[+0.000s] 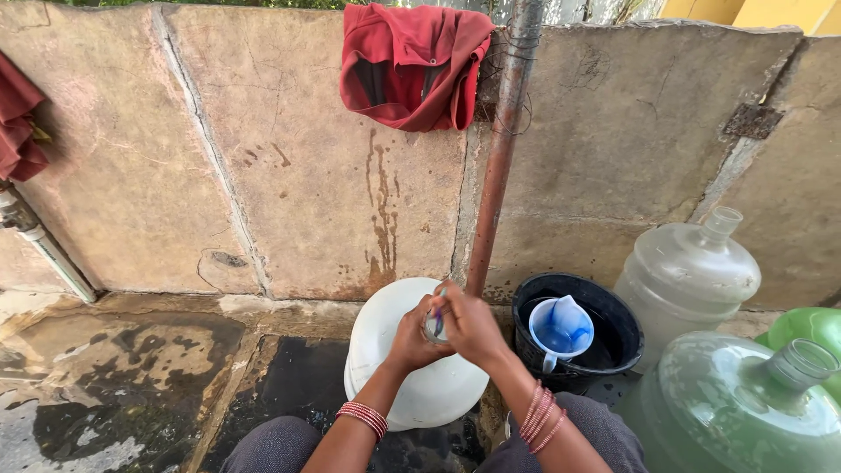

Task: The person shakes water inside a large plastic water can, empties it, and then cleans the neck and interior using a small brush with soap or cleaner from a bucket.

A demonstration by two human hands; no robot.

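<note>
1. A cracked stone wall [289, 175] rises beyond the fingers, with a red garment [413, 66] draped over its top edge above them.
2. A wet stone floor [123, 385] spreads out to the left of the fingers.
3. A rusty pipe [501, 149] runs up the wall, starting just behind the fingers.
4. A green-tinted water jug [745, 412] lies well to the right of the fingers, and a clear water jug [688, 271] stands beyond it.
5. A white water jug [394, 350] sits directly beneath the fingers, which meet at its neck.
6. A black bucket [613, 320] stands just right of the fingers, holding a blue and white plastic mug [561, 328].
7. The right hand [473, 328] has its fingers closed around a thin blue-handled tool [439, 320] at the white jug's mouth.
8. The left hand [412, 337] has its fingers curled around the jug's neck, touching the right hand.
9. Red bangles ring both wrists, just below the fingers.
</note>
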